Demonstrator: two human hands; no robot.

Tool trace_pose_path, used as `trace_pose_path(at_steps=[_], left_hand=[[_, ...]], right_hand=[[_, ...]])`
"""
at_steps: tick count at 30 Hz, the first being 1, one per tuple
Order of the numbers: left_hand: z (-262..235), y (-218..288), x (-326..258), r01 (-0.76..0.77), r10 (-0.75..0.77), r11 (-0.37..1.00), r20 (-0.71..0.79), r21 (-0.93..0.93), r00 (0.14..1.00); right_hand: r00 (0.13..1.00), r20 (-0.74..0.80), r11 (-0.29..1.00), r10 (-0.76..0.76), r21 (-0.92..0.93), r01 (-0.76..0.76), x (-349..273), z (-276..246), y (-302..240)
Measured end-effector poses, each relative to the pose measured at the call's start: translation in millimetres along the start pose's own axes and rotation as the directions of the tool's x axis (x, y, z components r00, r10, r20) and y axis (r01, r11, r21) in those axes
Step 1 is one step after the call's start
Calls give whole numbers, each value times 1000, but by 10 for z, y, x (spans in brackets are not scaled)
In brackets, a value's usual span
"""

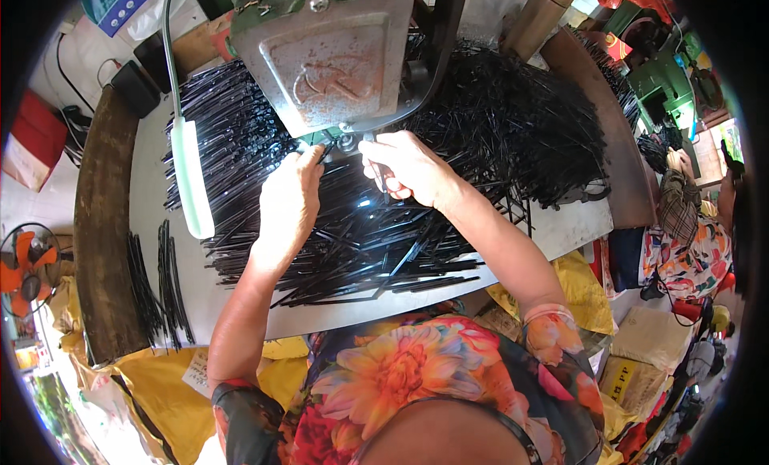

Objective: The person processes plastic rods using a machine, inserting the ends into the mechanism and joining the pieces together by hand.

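Under the head of a green machine with a worn metal front plate (328, 68), both my hands meet close to its lower tip. The fingers of my left hand (290, 197) are pinched on the end of a thin black strip (327, 151), most of which is hidden. My right hand (412, 169) is closed around a slim metal tool (378, 170) that points up toward the machine; its exact kind is not clear. Below and around my hands lies a thick spread of black strips (344, 249), some catching the light.
The pale tabletop (232, 314) has a curved wooden rim (108, 193) at the left. A lit white lamp (192, 181) hangs beside the machine. More black strips heap up at the right (521, 120). An orange fan (30, 273) stands far left; another person (693, 241) works far right.
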State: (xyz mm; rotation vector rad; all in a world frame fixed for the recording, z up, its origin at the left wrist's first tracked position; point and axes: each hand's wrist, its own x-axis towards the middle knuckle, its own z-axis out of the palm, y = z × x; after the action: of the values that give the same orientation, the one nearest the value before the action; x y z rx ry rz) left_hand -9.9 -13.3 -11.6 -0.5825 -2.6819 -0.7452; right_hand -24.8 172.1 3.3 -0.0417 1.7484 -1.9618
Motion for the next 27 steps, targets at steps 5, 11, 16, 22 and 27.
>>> trace_pose_path(at_steps=[5,11,16,22,27], left_hand=[[-43,69,62,73,-71,996,46,-43,996],[-32,94,90,77,-75,995,34,-58,997],[-6,64,78,87,-85,994,28,-68,996],[-22,87,78,61,-61,998,25,25,998],[4,11,79,48,-48,997,1,-54,999]], right_hand=[[1000,19,1000,3,12,-3,23,21,-18],[1000,29,1000,4,17,-4,30,10,-18],[999,25,1000,21,3,-22,49,25,-18],[1000,10,1000,25,9,-26,56,34,-16],[1000,17,1000,22,-7,-22,57,24,-15]])
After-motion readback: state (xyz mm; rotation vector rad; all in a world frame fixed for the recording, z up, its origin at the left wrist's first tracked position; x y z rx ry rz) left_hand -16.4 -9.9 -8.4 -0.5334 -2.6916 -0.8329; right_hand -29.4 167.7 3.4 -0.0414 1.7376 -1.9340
